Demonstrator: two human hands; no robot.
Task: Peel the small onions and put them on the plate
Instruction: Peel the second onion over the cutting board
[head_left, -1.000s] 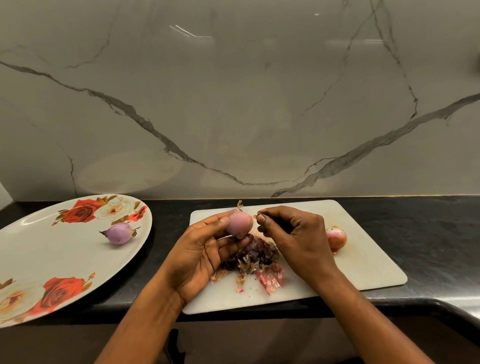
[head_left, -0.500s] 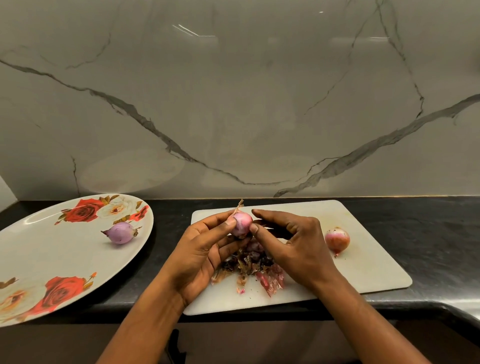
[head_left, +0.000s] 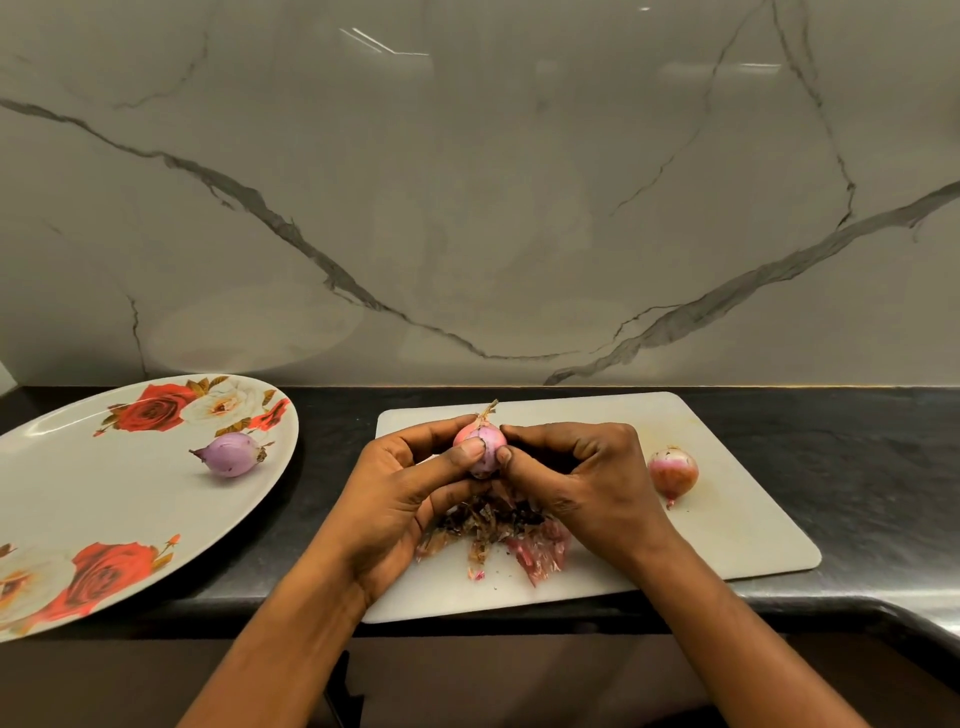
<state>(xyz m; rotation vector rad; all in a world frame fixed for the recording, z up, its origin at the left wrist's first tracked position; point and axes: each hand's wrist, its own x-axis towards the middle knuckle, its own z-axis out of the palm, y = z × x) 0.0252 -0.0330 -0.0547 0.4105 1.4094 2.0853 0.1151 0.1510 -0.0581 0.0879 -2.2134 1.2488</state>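
A small pink onion (head_left: 483, 440) with a dry stem tip is held above the white cutting board (head_left: 727, 499). My left hand (head_left: 405, 493) grips it from the left, thumb across its front. My right hand (head_left: 587, 478) pinches its right side with thumb and fingertips. Another small onion (head_left: 672, 470), still in reddish skin, lies on the board to the right of my right hand. A peeled purple onion (head_left: 231, 454) lies on the large white plate with red roses (head_left: 104, 509) at the left.
A heap of onion peels (head_left: 498, 535) lies on the board under my hands. The board sits on a black counter (head_left: 857, 467) whose front edge runs just below it. A marble wall stands close behind. The plate overhangs the counter's front edge.
My right hand has closed in on the onion from the right and now pinches it. The left hand keeps its hold; the onion sits a little lower between both hands.
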